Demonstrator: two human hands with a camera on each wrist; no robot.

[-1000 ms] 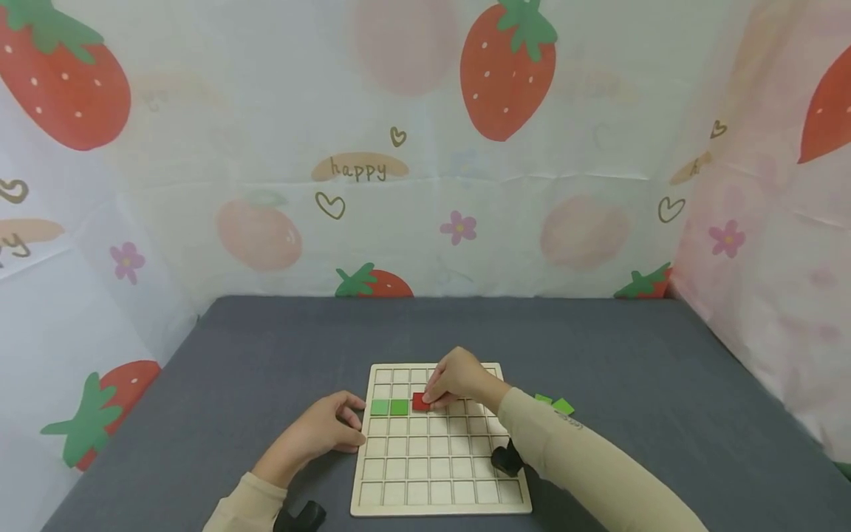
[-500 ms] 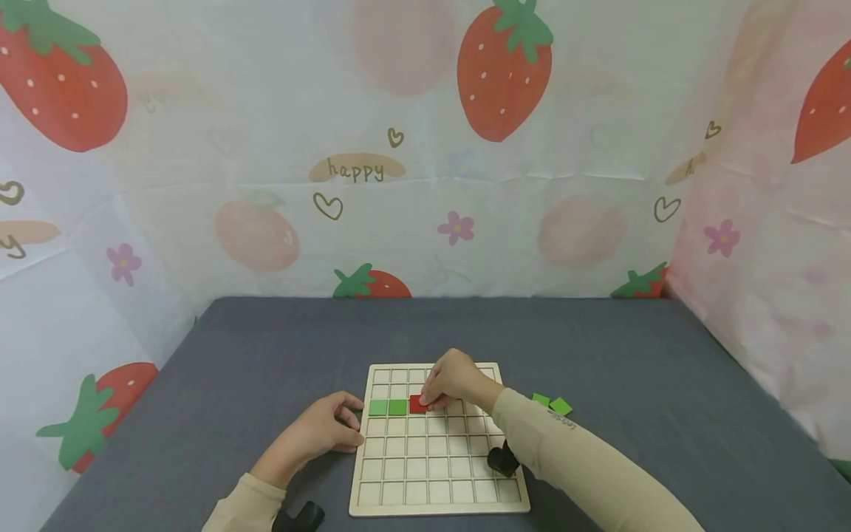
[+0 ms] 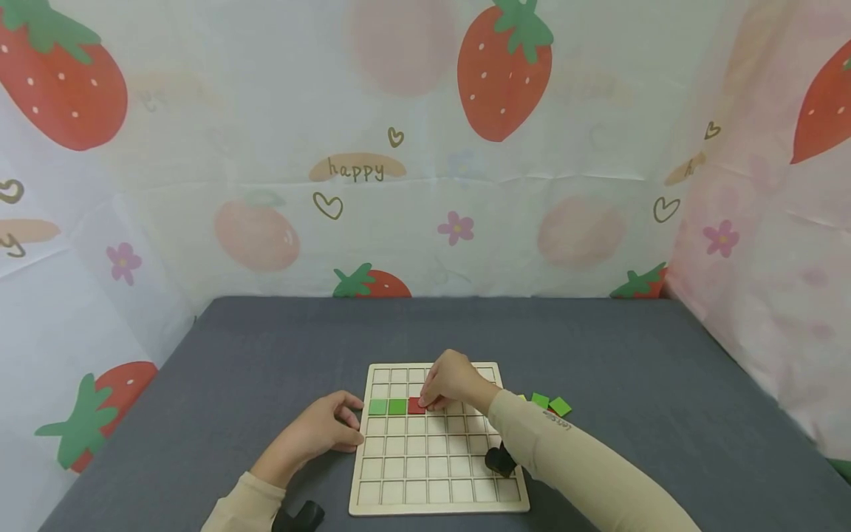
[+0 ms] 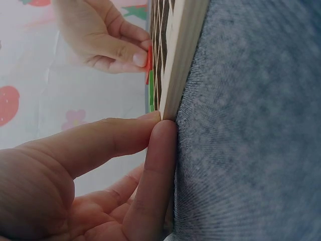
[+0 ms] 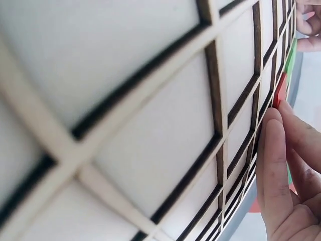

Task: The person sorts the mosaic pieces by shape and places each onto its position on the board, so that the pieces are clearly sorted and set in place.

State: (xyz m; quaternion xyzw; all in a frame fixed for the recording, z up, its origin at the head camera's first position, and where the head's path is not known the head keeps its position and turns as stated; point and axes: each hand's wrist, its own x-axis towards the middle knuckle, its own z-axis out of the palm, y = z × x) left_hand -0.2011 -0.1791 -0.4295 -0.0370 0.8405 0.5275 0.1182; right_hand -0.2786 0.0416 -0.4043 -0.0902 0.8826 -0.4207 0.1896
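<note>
A pale wooden grid board [image 3: 415, 468] lies on the grey cloth. My left hand [image 3: 330, 424] is at its left edge; in the left wrist view, thumb and finger pinch the edge [image 4: 181, 55]. Farther up the board, my right hand [image 3: 455, 378] pinches a square red tile [image 3: 416, 406] between thumb and fingers. The tile sits in line with a light green tile [image 3: 377, 407] and a darker green tile [image 3: 397, 407], right of both. In the right wrist view the red tile [image 5: 280, 90] shows at the fingertips, low against the grid, its near end covered by the fingers.
Several loose tiles, among them a green tile [image 3: 561, 406], lie right of the board, partly hidden by the right sleeve [image 3: 572, 458]. A strawberry-print curtain [image 3: 425, 244] hangs behind the table and along both sides. Black wrist gear [image 3: 500, 461] overlaps the board's right edge.
The red tile has shifted slightly left and down into line with the green tiles, the right hand still pinching it. More loose tiles show past the right sleeve. The left hand stays put.
</note>
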